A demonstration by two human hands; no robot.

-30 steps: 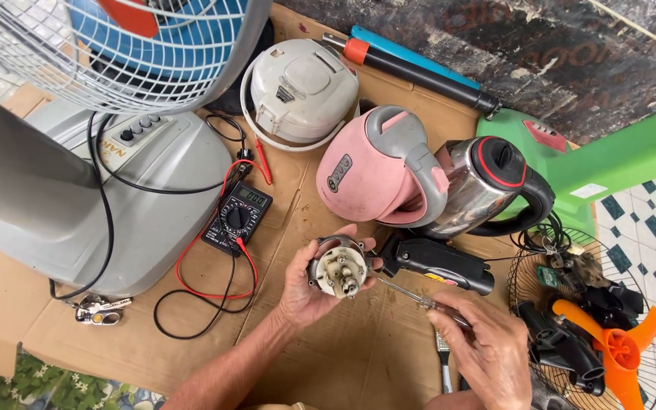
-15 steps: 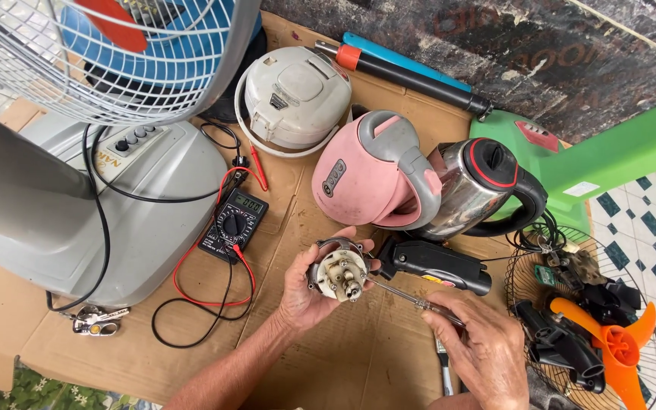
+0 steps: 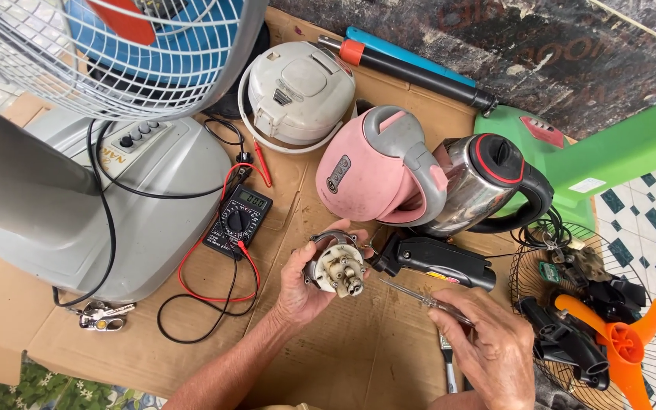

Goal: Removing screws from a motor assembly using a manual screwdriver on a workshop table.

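My left hand (image 3: 303,287) grips a small round white and metal motor part (image 3: 336,267), its worn face turned up toward me. My right hand (image 3: 493,351) holds a thin screwdriver (image 3: 428,301) with a clear handle; its tip points left toward the part and stops just short of it. Both hands hover over brown cardboard (image 3: 358,357). A black power tool (image 3: 436,262) lies just behind the part.
A pink kettle (image 3: 377,168) and a steel kettle (image 3: 487,182) stand behind the hands, a white rice cooker (image 3: 298,93) further back. A grey standing fan (image 3: 100,190) fills the left. A black multimeter (image 3: 238,220) with red and black leads lies beside it. An orange fan blade (image 3: 616,342) sits at right.
The view has shifted slightly. My left hand has turned the round part a little, and the screwdriver tip in my right hand stays close to it.
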